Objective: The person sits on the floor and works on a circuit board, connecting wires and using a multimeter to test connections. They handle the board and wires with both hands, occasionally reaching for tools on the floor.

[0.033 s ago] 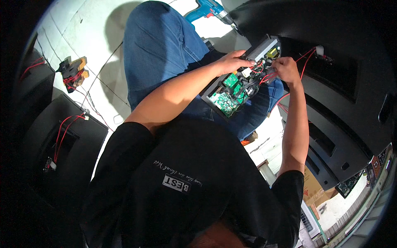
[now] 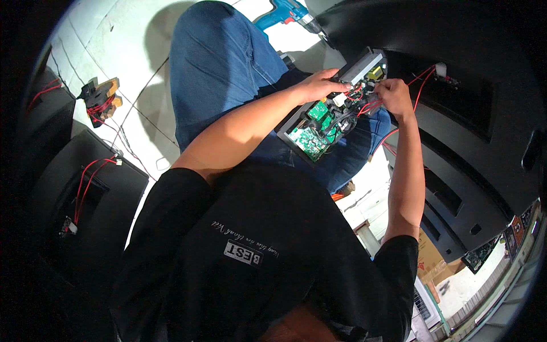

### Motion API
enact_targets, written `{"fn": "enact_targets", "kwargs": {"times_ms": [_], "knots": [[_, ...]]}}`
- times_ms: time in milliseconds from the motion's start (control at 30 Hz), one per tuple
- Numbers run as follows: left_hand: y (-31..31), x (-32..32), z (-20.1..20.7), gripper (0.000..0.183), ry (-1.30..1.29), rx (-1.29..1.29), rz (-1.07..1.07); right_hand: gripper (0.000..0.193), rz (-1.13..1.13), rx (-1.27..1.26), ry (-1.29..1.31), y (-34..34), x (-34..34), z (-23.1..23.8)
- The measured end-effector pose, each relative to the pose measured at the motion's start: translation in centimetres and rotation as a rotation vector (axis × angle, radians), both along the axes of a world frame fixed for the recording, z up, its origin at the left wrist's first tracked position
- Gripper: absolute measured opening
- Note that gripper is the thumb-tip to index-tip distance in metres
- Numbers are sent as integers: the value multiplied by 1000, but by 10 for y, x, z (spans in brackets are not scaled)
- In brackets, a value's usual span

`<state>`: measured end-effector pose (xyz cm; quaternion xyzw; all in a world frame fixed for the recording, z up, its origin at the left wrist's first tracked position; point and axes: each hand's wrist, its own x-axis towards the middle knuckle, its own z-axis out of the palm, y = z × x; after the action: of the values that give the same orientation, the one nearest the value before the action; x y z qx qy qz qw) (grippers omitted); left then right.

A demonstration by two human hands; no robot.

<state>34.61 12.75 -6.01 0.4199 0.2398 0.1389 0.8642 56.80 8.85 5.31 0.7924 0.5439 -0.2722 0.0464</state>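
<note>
Circuit module (image 2: 335,117): lies aslant on the seated person's jeans (image 2: 342,165), boards facing up.
Left hand (image 2: 322,86): clasps the module's upper-left edge, thumb over the top.
Right hand (image 2: 394,96): fingertips bunched, apparently pinching the red wires (image 2: 370,105).
Module's handling: probably stiff and fairly light; the frame and pale metal bar (image 2: 362,68) look the safest holds.
Green boards (image 2: 310,142): likely fragile; best not pressed.
Wires' handling: soft, likely easily tugged loose; best held at the connector.
Hidden: the left fingers' undersides, the module's underside, the right fingertips' exact contact.
Hard to make out: small parts among tangled wires.
</note>
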Motion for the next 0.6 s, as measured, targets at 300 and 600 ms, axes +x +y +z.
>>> {"fn": "enact_targets", "kwargs": {"times_ms": [300,600], "knots": [[3,-1,5,55,4,-17,16,22,66,140,-184,-1,-21,-7],[2,3,0,45,117,85,77,21,71,318,-335,-17,-38,-10]]}}
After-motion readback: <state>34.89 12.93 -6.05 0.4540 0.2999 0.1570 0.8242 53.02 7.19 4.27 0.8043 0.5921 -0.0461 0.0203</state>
